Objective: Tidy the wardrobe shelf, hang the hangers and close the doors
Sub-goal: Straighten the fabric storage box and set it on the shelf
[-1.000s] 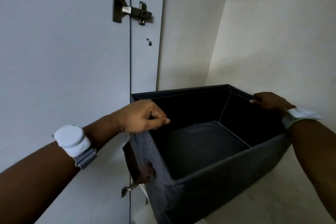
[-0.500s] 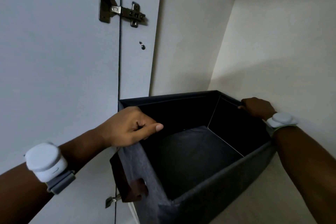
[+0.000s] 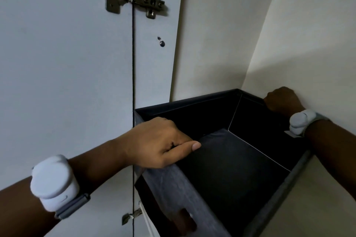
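Note:
A dark grey fabric storage box (image 3: 173, 194) sits in the wardrobe's upper compartment, open at the top and empty inside. My left hand (image 3: 158, 144) grips the box's left rim, thumb lying along the inner edge. My right hand (image 3: 281, 100) holds the far right rim, close against the right wall. Both wrists carry pale bands. A handle cut-out (image 3: 185, 217) shows in the near face of the box.
The open left door (image 3: 57, 63) hangs by a metal hinge (image 3: 134, 0) on the side panel. A second hinge (image 3: 131, 215) sits lower, beside the box. The cream right wall (image 3: 308, 34) and back panel (image 3: 212, 34) closely enclose the box.
The box has slid deeper into the compartment, toward the back right corner. Both hands moved with it, and the view shifted slightly.

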